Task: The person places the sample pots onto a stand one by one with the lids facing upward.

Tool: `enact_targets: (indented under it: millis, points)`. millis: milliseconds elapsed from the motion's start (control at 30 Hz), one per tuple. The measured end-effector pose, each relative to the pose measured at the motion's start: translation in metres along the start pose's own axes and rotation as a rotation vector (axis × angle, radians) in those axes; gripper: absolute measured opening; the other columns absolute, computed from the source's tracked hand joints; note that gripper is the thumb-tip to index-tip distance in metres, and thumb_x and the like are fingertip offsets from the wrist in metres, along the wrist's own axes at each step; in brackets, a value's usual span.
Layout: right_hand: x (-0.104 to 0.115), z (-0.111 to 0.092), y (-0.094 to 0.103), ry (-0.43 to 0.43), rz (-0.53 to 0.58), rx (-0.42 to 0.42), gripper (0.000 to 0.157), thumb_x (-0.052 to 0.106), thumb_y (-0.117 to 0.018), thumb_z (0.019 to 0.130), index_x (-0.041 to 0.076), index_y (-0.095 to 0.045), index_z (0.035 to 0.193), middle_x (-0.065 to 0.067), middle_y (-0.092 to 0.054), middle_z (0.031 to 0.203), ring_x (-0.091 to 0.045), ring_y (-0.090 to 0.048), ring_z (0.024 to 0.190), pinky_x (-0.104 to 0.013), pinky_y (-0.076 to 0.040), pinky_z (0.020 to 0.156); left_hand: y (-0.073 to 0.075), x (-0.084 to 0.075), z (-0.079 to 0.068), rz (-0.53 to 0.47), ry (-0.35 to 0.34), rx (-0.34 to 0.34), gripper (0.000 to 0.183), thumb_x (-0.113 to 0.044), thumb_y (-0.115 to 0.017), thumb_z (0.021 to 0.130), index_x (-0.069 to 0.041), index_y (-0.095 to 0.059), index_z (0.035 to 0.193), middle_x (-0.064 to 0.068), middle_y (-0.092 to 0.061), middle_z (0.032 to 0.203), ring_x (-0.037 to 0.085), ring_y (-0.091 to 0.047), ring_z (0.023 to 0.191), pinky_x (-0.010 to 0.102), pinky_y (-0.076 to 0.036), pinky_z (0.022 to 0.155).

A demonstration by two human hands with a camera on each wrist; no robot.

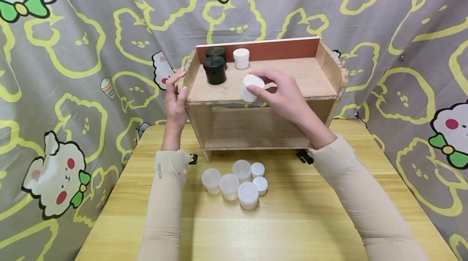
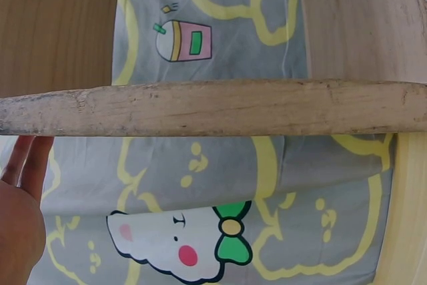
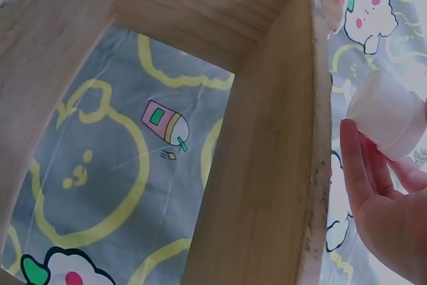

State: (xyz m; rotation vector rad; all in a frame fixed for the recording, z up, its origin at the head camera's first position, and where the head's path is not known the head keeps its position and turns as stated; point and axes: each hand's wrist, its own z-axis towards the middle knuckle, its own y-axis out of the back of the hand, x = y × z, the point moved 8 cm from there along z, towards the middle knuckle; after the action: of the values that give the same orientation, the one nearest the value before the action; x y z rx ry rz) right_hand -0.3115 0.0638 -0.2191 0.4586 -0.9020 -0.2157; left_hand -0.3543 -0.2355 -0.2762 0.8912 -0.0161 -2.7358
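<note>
My right hand (image 1: 283, 92) pinches a small white lidded jar (image 1: 251, 88) between thumb and fingers, just over the front edge of the upper board of a wooden shelf (image 1: 292, 76). In the right wrist view the same white jar (image 3: 385, 115) tilts in the fingers. With my left hand (image 1: 175, 98) I hold the shelf's left side panel near its top front corner. On the upper board stand two black jars, the front black jar (image 1: 214, 70) partly hiding the rear black jar (image 1: 215, 52). Beside them is another white jar (image 1: 241, 58).
On the wooden table (image 1: 234, 232) before the shelf stand several translucent lidded cups (image 1: 229, 186) and two small white jars, one white jar (image 1: 257, 170) behind the other white jar (image 1: 260, 185). A patterned curtain (image 1: 139, 17) hangs behind and at both sides.
</note>
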Motion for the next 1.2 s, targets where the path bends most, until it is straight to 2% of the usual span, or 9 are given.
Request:
enact_targets:
  millis: [133, 300, 567, 833, 1000, 1200]
  points:
    - [-0.003, 0.013, -0.005, -0.002, -0.009, -0.002, 0.041, 0.027, -0.076, 0.094, 0.009, -0.069, 0.13, -0.005, -0.071, 0.122, -0.014, -0.065, 0.105, -0.032, -0.057, 0.087, 0.0, 0.001, 0.0, 0.005, 0.001, 0.0, 0.046, -0.025, -0.051, 0.097, -0.009, -0.05, 0.14, 0.006, -0.049, 0.157, 0.019, -0.05, 0.142, 0.039, -0.039, 0.116]
    - [-0.005, 0.029, -0.008, -0.013, -0.049, -0.01, 0.046, 0.028, -0.076, 0.094, 0.007, -0.067, 0.135, -0.01, -0.069, 0.125, -0.025, -0.067, 0.108, -0.042, -0.055, 0.092, 0.0, 0.0, 0.001, -0.002, 0.0, 0.0, 0.047, -0.026, -0.051, 0.097, -0.009, -0.05, 0.14, 0.006, -0.049, 0.158, 0.019, -0.049, 0.143, 0.039, -0.039, 0.115]
    - [-0.014, 0.056, -0.006, -0.039, -0.112, -0.062, 0.047, 0.03, -0.074, 0.095, 0.006, -0.066, 0.135, -0.012, -0.068, 0.127, -0.025, -0.065, 0.109, -0.038, -0.051, 0.093, 0.0, -0.001, 0.001, -0.037, -0.02, -0.003, 0.047, -0.023, -0.052, 0.097, -0.005, -0.05, 0.14, 0.011, -0.049, 0.157, 0.021, -0.048, 0.144, 0.037, -0.038, 0.116]
    - [-0.027, 0.077, -0.01, -0.11, -0.123, -0.089, 0.052, 0.031, -0.074, 0.095, 0.005, -0.06, 0.138, -0.014, -0.069, 0.13, -0.022, -0.065, 0.109, -0.033, -0.048, 0.093, -0.001, 0.0, 0.0, -0.003, 0.006, -0.006, 0.045, -0.018, -0.048, 0.097, -0.002, -0.047, 0.14, 0.013, -0.047, 0.158, 0.023, -0.046, 0.146, 0.038, -0.037, 0.117]
    - [-0.032, 0.084, -0.013, -0.134, -0.142, -0.104, 0.049, 0.032, -0.073, 0.095, 0.003, -0.058, 0.132, -0.013, -0.069, 0.127, -0.021, -0.063, 0.107, -0.033, -0.047, 0.093, -0.001, 0.001, 0.001, -0.004, -0.001, -0.001, 0.045, -0.018, -0.049, 0.097, -0.003, -0.047, 0.14, 0.013, -0.047, 0.158, 0.023, -0.047, 0.144, 0.038, -0.038, 0.116]
    - [-0.041, 0.088, -0.018, -0.166, -0.17, -0.089, 0.05, 0.032, -0.074, 0.095, 0.002, -0.059, 0.132, -0.014, -0.069, 0.13, -0.022, -0.063, 0.109, -0.034, -0.047, 0.096, 0.001, -0.001, 0.001, -0.004, -0.024, -0.003, 0.047, -0.025, -0.052, 0.096, -0.007, -0.05, 0.14, 0.008, -0.05, 0.156, 0.02, -0.049, 0.142, 0.036, -0.039, 0.115]
